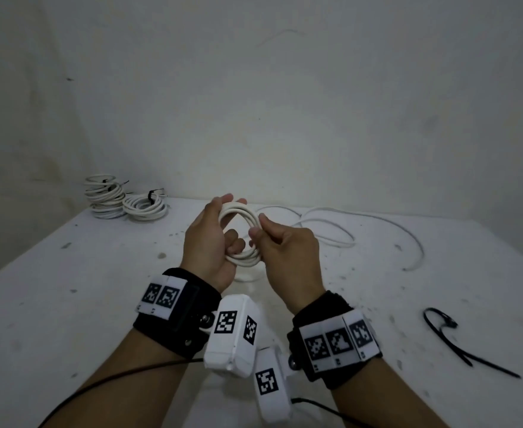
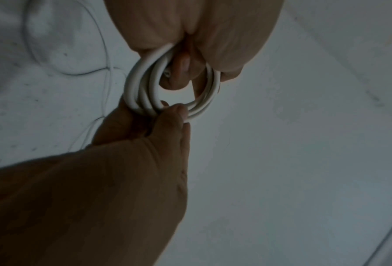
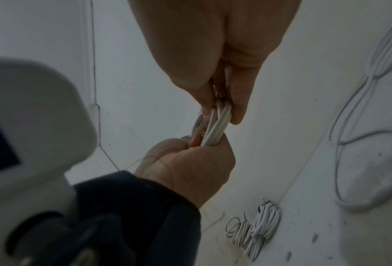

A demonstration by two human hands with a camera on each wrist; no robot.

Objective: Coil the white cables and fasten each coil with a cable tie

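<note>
While both hands are raised above the tabletop, the white cable coil hangs between them, several loops thick. The left hand has fingers curled through the ring, thumb over its upper arc. The right hand pinches the loops together between thumb and forefinger on the opposite side. In the left wrist view the coil is clamped at both points.

Beyond the right fingertips, loose white cable trails in slack curves across the white table, which is speckled with dark flecks. Past the left fingertips, at the far corner against the wall, lie tied coils, stacked and bound with black ties. A black cable tie lies well to the right of the right wrist. A stained pale wall backs the table.
</note>
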